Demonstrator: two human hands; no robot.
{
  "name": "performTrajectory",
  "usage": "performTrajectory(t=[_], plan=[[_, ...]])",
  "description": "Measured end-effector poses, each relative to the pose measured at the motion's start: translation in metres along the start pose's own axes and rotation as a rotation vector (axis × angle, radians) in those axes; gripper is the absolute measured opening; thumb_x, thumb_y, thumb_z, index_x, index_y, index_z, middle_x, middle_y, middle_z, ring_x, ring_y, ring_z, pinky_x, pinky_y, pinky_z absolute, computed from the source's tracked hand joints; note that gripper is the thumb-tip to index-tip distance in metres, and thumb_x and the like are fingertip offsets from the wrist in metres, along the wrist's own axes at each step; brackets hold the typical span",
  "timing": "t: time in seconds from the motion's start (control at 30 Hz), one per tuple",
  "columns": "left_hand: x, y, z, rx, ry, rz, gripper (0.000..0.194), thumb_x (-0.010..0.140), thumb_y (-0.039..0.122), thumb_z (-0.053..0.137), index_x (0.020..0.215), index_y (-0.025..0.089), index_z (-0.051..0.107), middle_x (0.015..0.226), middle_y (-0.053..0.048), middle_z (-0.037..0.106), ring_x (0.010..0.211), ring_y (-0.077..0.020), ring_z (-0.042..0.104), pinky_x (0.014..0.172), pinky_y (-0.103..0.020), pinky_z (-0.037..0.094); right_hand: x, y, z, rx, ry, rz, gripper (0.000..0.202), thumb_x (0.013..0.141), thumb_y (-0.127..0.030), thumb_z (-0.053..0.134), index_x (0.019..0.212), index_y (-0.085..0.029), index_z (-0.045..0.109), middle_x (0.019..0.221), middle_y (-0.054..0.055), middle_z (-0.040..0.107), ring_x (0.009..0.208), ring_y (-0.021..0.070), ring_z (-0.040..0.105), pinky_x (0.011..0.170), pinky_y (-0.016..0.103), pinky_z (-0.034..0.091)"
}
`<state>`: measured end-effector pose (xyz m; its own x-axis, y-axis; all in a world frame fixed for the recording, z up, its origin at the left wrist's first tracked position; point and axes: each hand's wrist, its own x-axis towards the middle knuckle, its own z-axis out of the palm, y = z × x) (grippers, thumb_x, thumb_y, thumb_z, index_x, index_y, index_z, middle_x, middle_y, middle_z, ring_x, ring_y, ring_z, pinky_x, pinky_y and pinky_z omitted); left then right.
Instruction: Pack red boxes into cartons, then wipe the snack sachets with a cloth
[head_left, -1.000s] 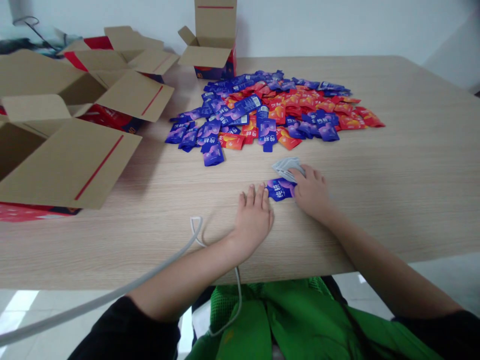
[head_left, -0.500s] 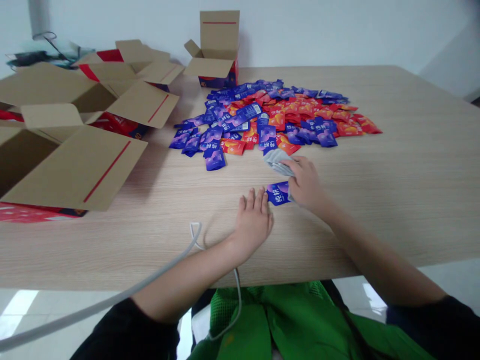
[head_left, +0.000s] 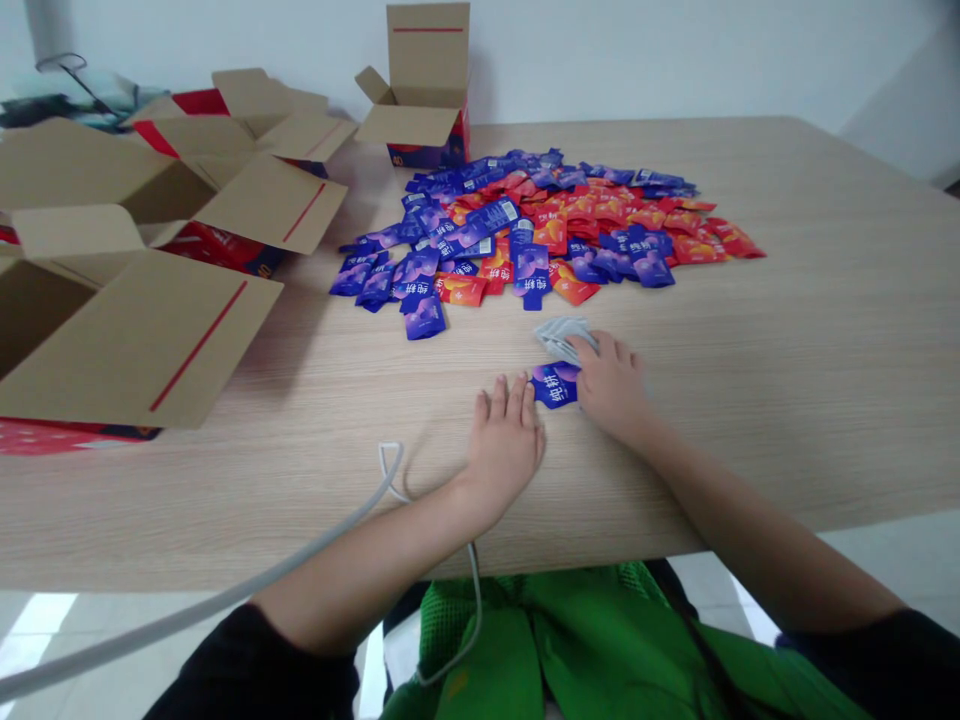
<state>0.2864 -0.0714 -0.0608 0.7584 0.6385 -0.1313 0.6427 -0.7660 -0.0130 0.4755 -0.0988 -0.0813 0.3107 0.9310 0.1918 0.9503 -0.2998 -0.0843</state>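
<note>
Gleaming, seemingly tiled floor [head_left: 915, 555] below woodgrain table [head_left: 750, 350]

Two hands [head_left: 504, 450]; one cloth [head_left: 564, 338]; many pouches [head_left: 555, 384]

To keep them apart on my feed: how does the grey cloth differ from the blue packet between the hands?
The grey cloth is plain; the blue packet has purple shapes and white characters. The grey cloth is bunched in folds, while the blue packet lies flat. The right hand holds the grey cloth and partly covers both.
</note>
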Motion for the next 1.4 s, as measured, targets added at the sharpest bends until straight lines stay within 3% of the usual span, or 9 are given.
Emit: performTrajectory(t=[0.2,0.33,0.43,0.53,0.63,0.73,0.87,1.2,1.4], plan=[[-0.001,-0.001,0.000,0.016,-0.004,0.005,0.063,0.105,0.038,0.036,0.158,0.004,0.031,0.167,-0.015,0.024,0.152,-0.0383,0.028,0.120,-0.057,0.033,-0.008,0.046,0.006,-0.003,0.002,0.062,0.053,0.090,-0.019,0.043,0.142,-0.019,0.056,0.139,0.020,0.050,0.113,0.0361,0.051,0.089,0.048,0.044],[-0.001,-0.003,0.001,0.012,0.027,0.016,0.076,0.102,0.057,0.039,0.158,0.006,0.034,0.166,-0.017,0.028,0.152,-0.0396,0.029,0.119,-0.057,0.034,0.007,0.051,0.000,0.157,0.049,0.028,0.052,0.088,-0.012,0.040,0.136,-0.016,0.060,0.131,0.018,0.055,0.114,0.0322,0.053,0.097,0.047,0.044],[-0.002,-0.005,0.002,0.013,0.029,0.025,0.079,0.101,0.061,0.040,0.158,0.007,0.035,0.165,-0.017,0.029,0.151,-0.0393,0.030,0.118,-0.056,0.035,0.020,0.029,-0.011,0.282,0.163,-0.020,0.053,0.087,-0.009,0.038,0.134,-0.015,0.061,0.130,0.017,0.054,0.116,0.0299,0.052,0.102,0.046,0.043],[-0.002,-0.005,0.001,0.018,0.028,0.032,0.078,0.102,0.060,0.040,0.158,0.006,0.034,0.166,-0.017,0.028,0.151,-0.0400,0.030,0.118,-0.057,0.034,0.023,-0.009,-0.013,0.316,0.210,-0.075,0.054,0.088,-0.009,0.038,0.137,-0.016,0.060,0.137,0.017,0.052,0.121,0.0297,0.049,0.103,0.045,0.041],[-0.001,-0.005,-0.001,0.014,0.018,0.031,0.078,0.102,0.059,0.039,0.156,0.004,0.036,0.164,-0.018,0.030,0.152,-0.0400,0.029,0.119,-0.058,0.034,0.019,-0.041,-0.005,0.240,0.094,-0.191,0.049,0.092,-0.016,0.043,0.137,-0.020,0.061,0.143,0.014,0.052,0.122,0.0307,0.048,0.101,0.045,0.039],[-0.001,-0.005,-0.001,0.014,0.005,0.021,0.075,0.102,0.057,0.040,0.156,0.004,0.038,0.163,-0.018,0.033,0.152,-0.0388,0.029,0.119,-0.057,0.034,0.013,-0.050,0.002,0.135,-0.009,-0.263,0.045,0.095,-0.022,0.046,0.137,-0.024,0.062,0.145,0.013,0.053,0.123,0.0308,0.047,0.099,0.045,0.036],[0.000,-0.004,0.000,0.020,0.017,0.016,0.074,0.103,0.055,0.040,0.157,0.005,0.035,0.165,-0.017,0.029,0.152,-0.0384,0.030,0.119,-0.057,0.034,0.009,-0.034,0.000,0.047,-0.004,-0.162,0.048,0.094,-0.022,0.046,0.140,-0.023,0.059,0.144,0.015,0.053,0.121,0.0325,0.048,0.095,0.046,0.036],[-0.001,-0.003,0.001,-0.003,0.026,0.012,0.073,0.102,0.052,0.043,0.157,0.005,0.036,0.165,-0.017,0.030,0.151,-0.0395,0.031,0.118,-0.057,0.035,0.002,0.041,0.005,0.029,0.023,0.138,0.053,0.090,-0.021,0.042,0.141,-0.020,0.056,0.139,0.020,0.051,0.112,0.0366,0.050,0.088,0.050,0.044],[-0.002,-0.004,0.001,0.004,0.030,0.022,0.071,0.103,0.052,0.040,0.157,0.005,0.036,0.165,-0.018,0.030,0.151,-0.0394,0.032,0.118,-0.056,0.035,0.012,0.043,-0.006,0.269,0.179,0.148,0.056,0.087,-0.011,0.036,0.139,-0.016,0.058,0.135,0.018,0.052,0.118,0.0326,0.050,0.099,0.049,0.043]])
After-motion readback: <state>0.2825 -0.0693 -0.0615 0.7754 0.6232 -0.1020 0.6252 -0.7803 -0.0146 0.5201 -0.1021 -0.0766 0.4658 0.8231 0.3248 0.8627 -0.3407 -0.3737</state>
